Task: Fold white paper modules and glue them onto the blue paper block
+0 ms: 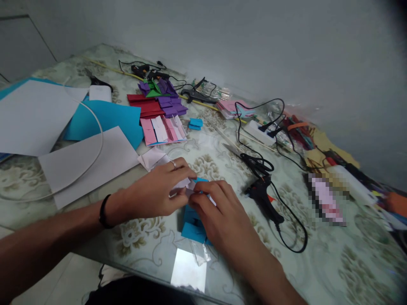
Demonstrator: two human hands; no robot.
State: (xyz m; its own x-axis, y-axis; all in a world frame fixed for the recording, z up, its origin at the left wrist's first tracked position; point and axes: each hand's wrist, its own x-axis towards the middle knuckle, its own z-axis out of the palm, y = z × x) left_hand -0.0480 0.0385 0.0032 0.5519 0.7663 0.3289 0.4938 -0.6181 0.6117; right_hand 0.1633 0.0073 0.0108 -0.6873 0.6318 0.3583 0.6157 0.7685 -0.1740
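Note:
My left hand (162, 186) and my right hand (219, 203) meet near the middle of the table. Between their fingertips is a small white folded paper (190, 186), partly covered by my fingers. Both hands are closed in a pinch on it. Beneath my right hand lies a blue folded paper (192, 231), its lower end showing folded edges. A pale folded paper (152, 158) rests just beyond my left hand. A small clear plastic piece (201, 253) lies below the blue folded paper.
White sheets (92, 167) and a blue sheet (101, 120) spread at left, crossed by a white cable (101, 140). Folded coloured papers (163, 129) lie behind. At right are scissors (257, 163), a glue gun (265, 199) with its cord, and a power strip (262, 132).

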